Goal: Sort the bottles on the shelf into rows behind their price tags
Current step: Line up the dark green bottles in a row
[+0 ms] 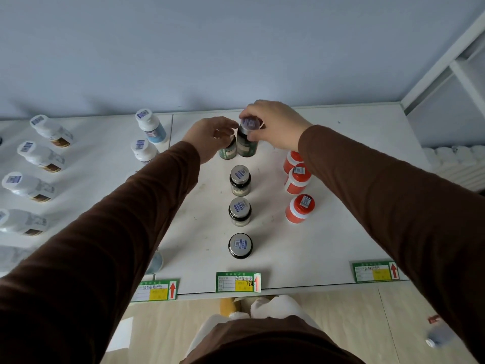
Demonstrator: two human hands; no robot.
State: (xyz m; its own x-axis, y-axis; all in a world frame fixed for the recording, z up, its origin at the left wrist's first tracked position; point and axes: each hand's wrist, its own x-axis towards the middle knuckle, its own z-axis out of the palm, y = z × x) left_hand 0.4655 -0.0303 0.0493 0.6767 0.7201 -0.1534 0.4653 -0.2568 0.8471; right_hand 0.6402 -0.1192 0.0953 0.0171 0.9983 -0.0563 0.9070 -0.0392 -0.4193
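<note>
The shelf looked like matt white board, faintly scuffed. The dark bottles shone like glass under dull grey caps; the orange jars were glossy plastic. The price tags were printed paper, and the brown sleeves soft matt cloth.

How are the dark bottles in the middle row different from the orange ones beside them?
The dark bottles are glass-like with grey lids and form a longer row; the orange bottles are opaque, with orange lids and white bands, and only three show. Hands grip two dark bottles at the back; no orange bottle is visibly held. All standing ones have a barcode sticker on top.
</note>
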